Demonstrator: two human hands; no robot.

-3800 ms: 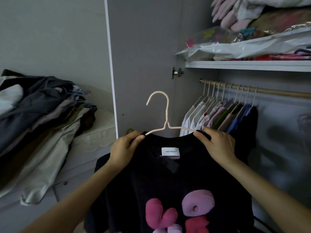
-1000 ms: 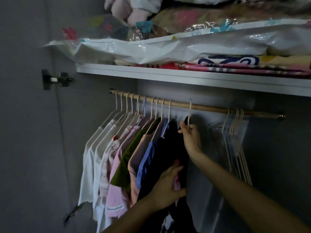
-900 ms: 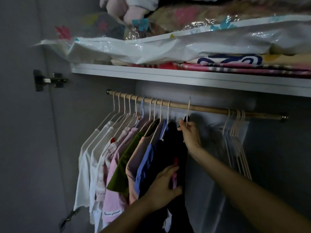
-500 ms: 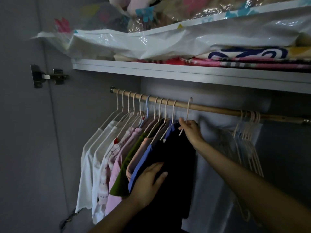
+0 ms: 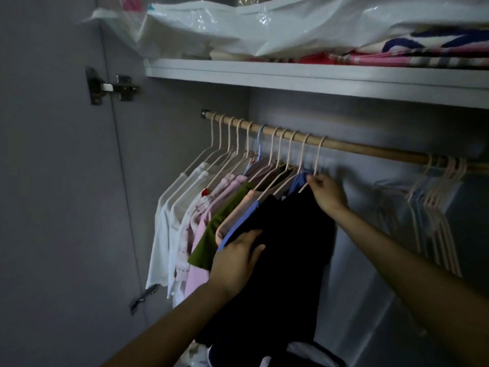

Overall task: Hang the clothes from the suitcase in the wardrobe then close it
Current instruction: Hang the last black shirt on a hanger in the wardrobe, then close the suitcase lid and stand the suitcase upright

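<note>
- My right grip (image 5: 324,192) pinches the neck of the hanger (image 5: 317,157) that carries the black shirt (image 5: 291,234); its hook is over the wooden rail (image 5: 370,151).
- My left grip (image 5: 238,263) lies flat with straight fingers on the shirt's front, beside the blue garment (image 5: 239,226).
- In this dim light, the hook looks fully seated; I'd check before letting go.
- Then I'd press the cloth left, toward the row.

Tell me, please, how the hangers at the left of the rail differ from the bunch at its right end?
The left hangers each carry a garment, from white tops to the black shirt; the right-end hangers hang bare. The left hangers are spread along the wooden rail; the right-end hangers are bunched tight. Both sets hook over the same rail, and most look pale pink.
</note>
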